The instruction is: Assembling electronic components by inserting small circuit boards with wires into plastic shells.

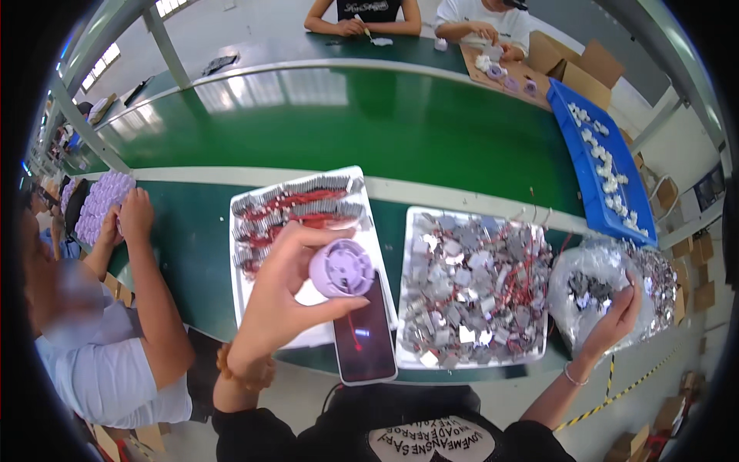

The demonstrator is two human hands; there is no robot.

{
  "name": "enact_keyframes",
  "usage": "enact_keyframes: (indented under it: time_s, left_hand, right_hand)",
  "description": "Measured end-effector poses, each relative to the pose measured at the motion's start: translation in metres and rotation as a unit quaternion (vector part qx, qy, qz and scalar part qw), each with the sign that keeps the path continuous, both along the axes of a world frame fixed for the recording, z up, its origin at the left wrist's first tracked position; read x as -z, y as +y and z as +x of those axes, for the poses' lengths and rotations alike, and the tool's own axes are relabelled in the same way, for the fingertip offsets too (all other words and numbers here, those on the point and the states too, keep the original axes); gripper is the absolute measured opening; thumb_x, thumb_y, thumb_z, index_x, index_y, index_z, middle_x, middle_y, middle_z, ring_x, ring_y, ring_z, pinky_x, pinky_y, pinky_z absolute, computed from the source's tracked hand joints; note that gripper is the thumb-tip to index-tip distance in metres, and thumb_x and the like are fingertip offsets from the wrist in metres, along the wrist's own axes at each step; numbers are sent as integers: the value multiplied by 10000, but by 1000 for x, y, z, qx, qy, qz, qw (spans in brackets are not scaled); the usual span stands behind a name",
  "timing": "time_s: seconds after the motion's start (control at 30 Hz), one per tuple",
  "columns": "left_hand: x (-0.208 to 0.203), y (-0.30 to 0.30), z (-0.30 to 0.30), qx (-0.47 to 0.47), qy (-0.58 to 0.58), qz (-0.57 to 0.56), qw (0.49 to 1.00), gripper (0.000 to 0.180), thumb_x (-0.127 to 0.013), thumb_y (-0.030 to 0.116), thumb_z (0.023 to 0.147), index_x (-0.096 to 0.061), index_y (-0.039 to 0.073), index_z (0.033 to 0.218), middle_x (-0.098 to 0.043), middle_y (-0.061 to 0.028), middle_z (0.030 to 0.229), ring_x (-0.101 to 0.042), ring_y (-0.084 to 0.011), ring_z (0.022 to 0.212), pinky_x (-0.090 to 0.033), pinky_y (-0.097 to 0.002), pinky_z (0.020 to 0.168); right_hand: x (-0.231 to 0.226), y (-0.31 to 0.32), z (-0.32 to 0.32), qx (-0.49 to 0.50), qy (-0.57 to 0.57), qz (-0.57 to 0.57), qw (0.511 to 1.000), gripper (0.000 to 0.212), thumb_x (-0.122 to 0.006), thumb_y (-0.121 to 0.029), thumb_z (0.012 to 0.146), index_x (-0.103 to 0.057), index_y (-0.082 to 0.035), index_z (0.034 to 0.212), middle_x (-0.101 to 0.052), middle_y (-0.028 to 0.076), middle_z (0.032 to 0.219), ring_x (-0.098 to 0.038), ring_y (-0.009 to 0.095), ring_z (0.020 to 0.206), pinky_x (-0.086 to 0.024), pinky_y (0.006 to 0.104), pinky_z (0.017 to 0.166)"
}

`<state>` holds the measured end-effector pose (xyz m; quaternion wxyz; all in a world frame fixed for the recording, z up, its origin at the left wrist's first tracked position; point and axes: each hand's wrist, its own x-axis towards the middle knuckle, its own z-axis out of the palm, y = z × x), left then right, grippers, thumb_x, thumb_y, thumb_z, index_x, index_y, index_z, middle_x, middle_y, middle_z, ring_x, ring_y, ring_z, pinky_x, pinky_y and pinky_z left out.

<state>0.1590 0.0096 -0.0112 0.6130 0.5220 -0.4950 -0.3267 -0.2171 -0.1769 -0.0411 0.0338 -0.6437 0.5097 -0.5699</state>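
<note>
My left hand is closed, holding a round lilac plastic housing between thumb and fingers, its ribbed inner side facing up. A thin red wire hangs below it. Beneath lies a dark-screened smartphone, partly over a white tray with rows of small grey parts on red wires, some hidden by my hand. Over at the right, my right hand rests at the edge of a clear plastic bag of small dark metal pieces. Its fingers look stretched out, with nothing visible in them.
Loose metal pieces and red wires fill a second white tray. A blue crate of white parts stands far right. Beyond a pale rail runs a green conveyor belt. Co-workers sit opposite and at left, where lilac housings are stacked.
</note>
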Motion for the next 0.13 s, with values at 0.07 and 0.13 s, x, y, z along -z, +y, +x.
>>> enact_keyframes:
  time_s: [0.07, 0.13]
  left_hand:
    - [-4, 8, -21, 32, 61, 47, 997, 570, -731, -84, 651, -472, -22, 1154, -422, -93, 1186, -485, -197, 1118, -438, -308, 925]
    - [-1, 6, -42, 69, 133, 63, 987, 608, -739, -63, 655, -464, 8, 1192, -412, -86, 1209, -489, -198, 1110, -434, -290, 923]
  right_hand:
    - [-22, 29, 15, -59, 24, 50, 997, 233, -423, -89, 938, -582, 20, 1069, -581, 46, 962, -481, 75, 777, -372, 190, 644]
    - [-25, 51, 37, -228, -10, 85, 970, 245, -455, -113, 929, -597, -9, 1099, -576, 51, 887, -462, 62, 718, -352, 189, 599]
